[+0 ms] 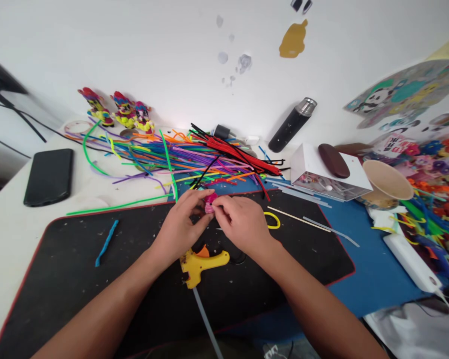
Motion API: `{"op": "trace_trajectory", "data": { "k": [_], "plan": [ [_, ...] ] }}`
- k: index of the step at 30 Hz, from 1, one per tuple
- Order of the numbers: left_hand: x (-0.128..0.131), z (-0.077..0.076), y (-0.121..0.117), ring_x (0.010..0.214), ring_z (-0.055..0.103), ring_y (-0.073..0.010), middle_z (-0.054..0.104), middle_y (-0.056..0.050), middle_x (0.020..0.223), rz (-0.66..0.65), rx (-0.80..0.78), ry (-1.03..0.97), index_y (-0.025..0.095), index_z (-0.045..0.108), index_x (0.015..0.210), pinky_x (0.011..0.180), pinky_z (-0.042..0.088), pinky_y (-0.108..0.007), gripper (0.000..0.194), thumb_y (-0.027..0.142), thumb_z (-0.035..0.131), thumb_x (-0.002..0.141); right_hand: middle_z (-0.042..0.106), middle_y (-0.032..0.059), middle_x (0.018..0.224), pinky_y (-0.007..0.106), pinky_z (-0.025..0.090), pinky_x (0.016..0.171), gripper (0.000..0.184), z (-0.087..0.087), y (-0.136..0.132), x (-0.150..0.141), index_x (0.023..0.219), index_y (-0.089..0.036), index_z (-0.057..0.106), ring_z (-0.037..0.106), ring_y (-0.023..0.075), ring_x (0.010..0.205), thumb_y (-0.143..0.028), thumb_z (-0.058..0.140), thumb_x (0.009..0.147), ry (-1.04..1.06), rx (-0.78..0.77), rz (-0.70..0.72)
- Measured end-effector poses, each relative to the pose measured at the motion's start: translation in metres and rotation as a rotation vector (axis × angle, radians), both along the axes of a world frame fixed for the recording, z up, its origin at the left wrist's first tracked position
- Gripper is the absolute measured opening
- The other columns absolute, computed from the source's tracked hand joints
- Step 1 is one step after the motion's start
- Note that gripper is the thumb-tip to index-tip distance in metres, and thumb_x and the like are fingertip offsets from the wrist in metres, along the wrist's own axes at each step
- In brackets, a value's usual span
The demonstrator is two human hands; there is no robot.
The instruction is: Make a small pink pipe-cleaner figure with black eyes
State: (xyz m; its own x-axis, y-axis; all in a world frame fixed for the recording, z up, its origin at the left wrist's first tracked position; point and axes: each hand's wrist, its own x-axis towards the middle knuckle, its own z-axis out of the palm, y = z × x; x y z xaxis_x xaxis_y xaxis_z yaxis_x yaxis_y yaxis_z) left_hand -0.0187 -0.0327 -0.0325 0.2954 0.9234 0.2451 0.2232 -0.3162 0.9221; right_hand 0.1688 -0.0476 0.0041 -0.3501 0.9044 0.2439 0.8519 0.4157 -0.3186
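Between my two hands is a small pink fuzzy piece (210,203), apparently made of pipe cleaner and partly covered by fingers. My left hand (181,219) grips it from the left, thumb below and fingers above. From the right, my right hand (243,222) pinches its edge with thumb and forefinger. Just below them lies a yellow glue gun (204,263) on the black mat (134,299), a glue stick poking from its rear. Yellow-handled scissors (272,220) rest beside my right hand, mostly hidden. A blue twisted pipe cleaner (107,243) lies on the mat's left.
Many coloured pipe cleaners (194,154) spread along the back. Pipe-cleaner figures (123,108) stand at the back left, above a black phone (48,177). To the right are a black flask (292,124), a white box (310,167), a paper bowl (387,182) and a white power strip (411,262).
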Motion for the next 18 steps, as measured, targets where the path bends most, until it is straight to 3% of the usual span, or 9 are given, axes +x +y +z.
{"op": "trace_trajectory", "data": {
  "k": [10,18],
  "plan": [
    [-0.0022,0.0027,0.0,0.109,0.07,-0.0214,0.062,-0.008,0.127,-0.04,0.0,-0.005,0.028,0.065,0.141,0.09,0.065,-0.035,0.04,0.028,0.064,0.101,0.077,0.0034,0.083,0.032,0.04,0.075,0.019,-0.0009,0.0003,0.0012,0.098,-0.022,0.072,0.069,0.0207,0.078,-0.024,0.056,0.108,-0.028,0.033,0.008],
    [-0.0048,0.0042,0.0021,0.113,0.067,-0.0241,0.068,-0.008,0.123,-0.023,0.053,0.036,0.029,0.068,0.139,0.1,0.057,-0.039,0.034,0.032,0.064,0.105,0.078,0.0045,0.085,0.032,0.042,0.077,0.02,-0.0006,-0.0008,0.0024,0.104,-0.022,0.074,0.07,0.0212,0.08,-0.026,0.055,0.109,-0.025,0.049,0.009]
  ]
}}
